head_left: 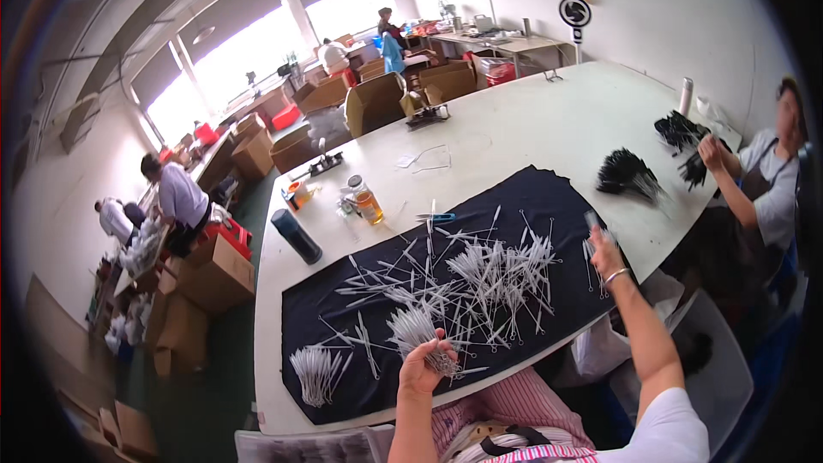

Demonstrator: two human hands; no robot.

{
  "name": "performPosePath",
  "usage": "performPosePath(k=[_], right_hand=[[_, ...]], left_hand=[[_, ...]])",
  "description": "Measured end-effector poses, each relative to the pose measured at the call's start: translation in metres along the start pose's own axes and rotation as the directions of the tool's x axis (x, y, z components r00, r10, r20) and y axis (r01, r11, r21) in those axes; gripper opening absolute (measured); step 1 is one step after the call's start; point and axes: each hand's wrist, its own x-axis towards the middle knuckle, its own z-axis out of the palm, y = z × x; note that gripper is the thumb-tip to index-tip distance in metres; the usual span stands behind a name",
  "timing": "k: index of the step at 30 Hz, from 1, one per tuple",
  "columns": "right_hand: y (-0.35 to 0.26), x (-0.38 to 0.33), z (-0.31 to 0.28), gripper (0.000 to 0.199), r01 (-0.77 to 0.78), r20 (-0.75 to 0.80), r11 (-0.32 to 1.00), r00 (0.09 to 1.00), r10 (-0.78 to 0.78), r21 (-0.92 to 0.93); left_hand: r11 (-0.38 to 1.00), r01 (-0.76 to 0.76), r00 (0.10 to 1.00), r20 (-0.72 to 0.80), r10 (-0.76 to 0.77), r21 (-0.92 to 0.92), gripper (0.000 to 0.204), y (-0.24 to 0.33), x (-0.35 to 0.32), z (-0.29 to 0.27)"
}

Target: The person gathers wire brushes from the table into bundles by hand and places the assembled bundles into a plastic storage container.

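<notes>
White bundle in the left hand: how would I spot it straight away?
On the white table lies a dark cloth. Near its front edge, the left hand grips the white bundle. Unlike the loose pile and the corner bundle, it is held.

The near brushes [484, 267] are white, the cloth [540, 195] dark navy, the table [514, 133] pale, the garment [536, 403] pink-striped

The single head-worn fisheye view looks down and forward across the white table [531, 129], close above the wearer's left hand [422, 363] and right hand [606, 255], reaching to distant windows [244, 43].
</notes>
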Motion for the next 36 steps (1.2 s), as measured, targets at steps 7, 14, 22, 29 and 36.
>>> performPosePath(k=[7,14,22,29,36], right_hand=[[-0.038,-0.107,0.154,0.016,0.215,0.433,0.872,0.801,-0.415,0.439],[-0.061,-0.177,0.197,0.015,-0.202,0.613,0.761,0.729,-0.303,0.616],[-0.054,-0.212,0.237,0.024,0.325,0.535,0.728,0.512,-0.672,0.603],[-0.015,-0.194,0.222,0.027,0.932,0.677,-0.232,-0.361,-0.642,0.277],[-0.043,-0.15,0.219,0.037,0.98,0.584,-0.173,-0.083,-0.808,-0.1]], left_hand=[[0.974,-0.175,0.983,0.029,0.181,-0.14,0.022,0.006,-0.011,-0.013],[0.952,-0.303,0.938,-0.161,0.306,0.04,0.025,-0.019,-0.013,0.025],[0.907,-0.408,0.854,-0.306,0.421,0.108,0.011,-0.006,-0.043,0.002],[0.842,-0.529,0.749,-0.523,0.407,-0.103,0.013,0.027,-0.099,-0.067],[0.876,-0.464,0.606,-0.674,0.422,0.131,0.011,0.019,-0.098,-0.082]])
